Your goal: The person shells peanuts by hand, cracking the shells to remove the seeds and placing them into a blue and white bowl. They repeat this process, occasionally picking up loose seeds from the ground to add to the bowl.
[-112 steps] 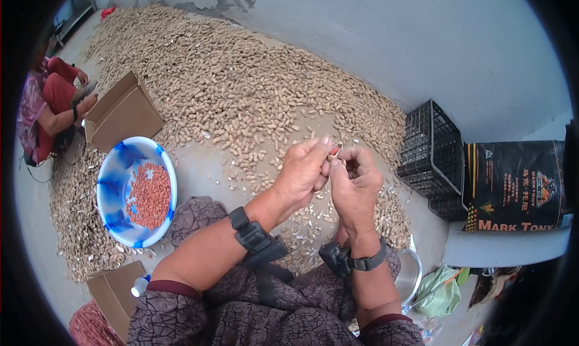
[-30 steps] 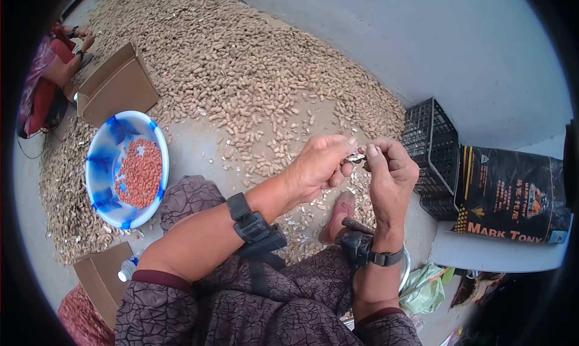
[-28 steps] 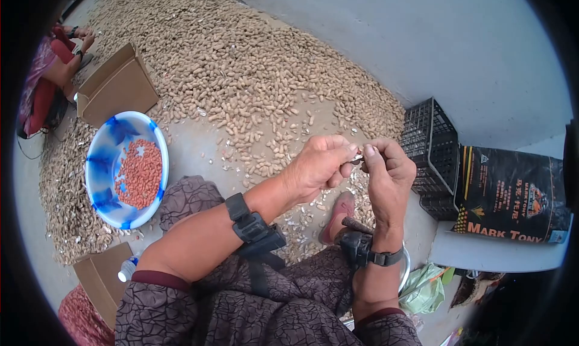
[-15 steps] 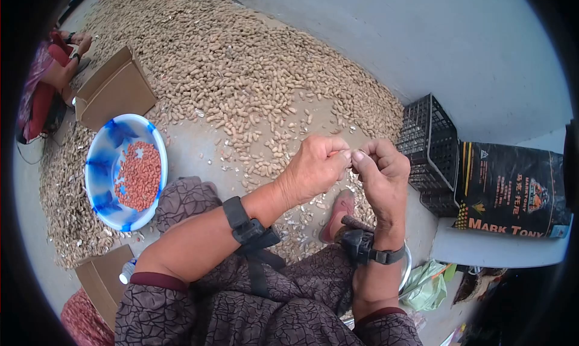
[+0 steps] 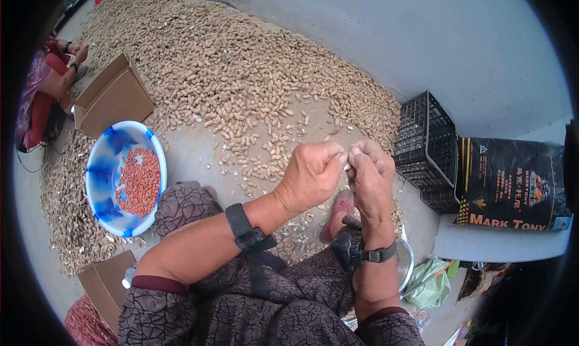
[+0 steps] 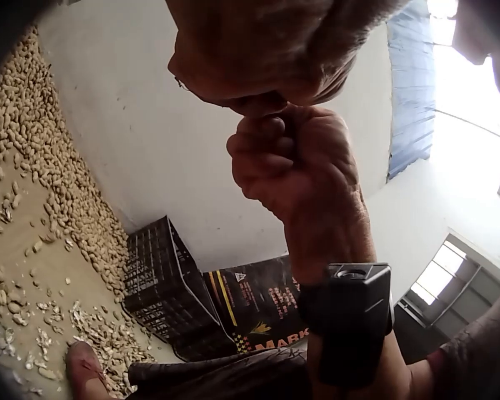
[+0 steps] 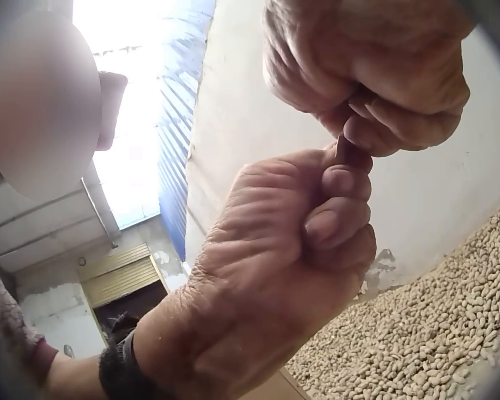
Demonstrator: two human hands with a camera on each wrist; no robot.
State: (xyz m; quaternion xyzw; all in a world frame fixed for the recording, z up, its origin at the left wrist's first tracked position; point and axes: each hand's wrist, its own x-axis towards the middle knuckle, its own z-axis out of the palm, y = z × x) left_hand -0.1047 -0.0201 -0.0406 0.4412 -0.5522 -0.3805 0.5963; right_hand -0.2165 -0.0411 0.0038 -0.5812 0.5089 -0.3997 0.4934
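My left hand (image 5: 310, 174) and right hand (image 5: 373, 174) meet fingertip to fingertip over the floor in the head view. Between them, thumbs and fingers pinch a small brown peanut (image 7: 342, 152), mostly covered by the fingers. The left hand's other fingers curl into the palm, plain in the right wrist view; what they may enclose is hidden. In the left wrist view the right hand's fingers are bent in too. Unshelled peanuts (image 5: 241, 74) spread in a wide heap ahead. To the left, a blue-and-white basin (image 5: 99, 198) holds shelled reddish peanut kernels (image 5: 142, 186).
Stacked black crates (image 5: 428, 141) and a black printed sack (image 5: 512, 183) stand at right. A cardboard box (image 5: 117, 98) sits beyond the basin, near another person (image 5: 51, 92) at far left. A metal bowl (image 5: 406, 264) and green plastic bag (image 5: 431, 282) lie by my right forearm.
Earlier, a split shell and reddish kernel showed between the fingertips; now the fingers cover most of the piece. The hands have drawn closer together, the right one shifting left.
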